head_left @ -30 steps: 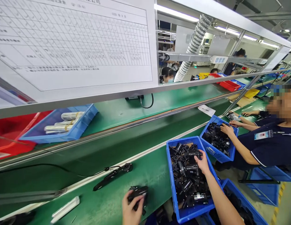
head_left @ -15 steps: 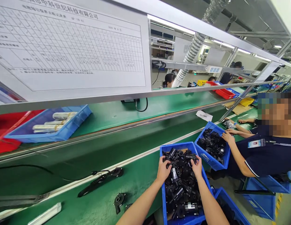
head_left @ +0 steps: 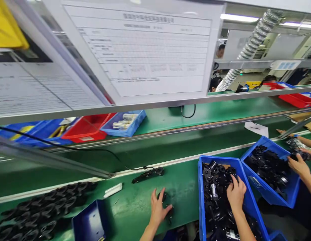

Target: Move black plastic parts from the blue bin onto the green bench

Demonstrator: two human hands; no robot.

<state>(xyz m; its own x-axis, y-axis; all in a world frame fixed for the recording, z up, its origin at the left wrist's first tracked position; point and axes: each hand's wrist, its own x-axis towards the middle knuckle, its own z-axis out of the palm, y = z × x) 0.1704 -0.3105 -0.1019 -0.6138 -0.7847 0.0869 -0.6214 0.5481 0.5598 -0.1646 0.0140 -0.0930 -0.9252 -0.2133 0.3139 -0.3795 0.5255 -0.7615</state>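
Nearest, left hand flat on the green bench, fingers spread and draped over a small black part lying on the mat, only its edges showing past the fingertips and palm. Just to the right, right hand down inside a blue bin, fingers curled among the black cylindrical parts that fill it; whether one is actually gripped, cannot tell. Left of the hands, a small dark-blue tray near the bench edge, and beside it a long heap of flat black pieces stretching to the left. A little farther out, a white bar and a black tool with a cable lying near the pale strip at the belt's edge. To the right, a second blue bin of black parts with a co-worker's hand over its far side. Beyond the belt, a red bin and a blue bin holding silver cylinders. Overhead, printed sheets hung from a metal rail.
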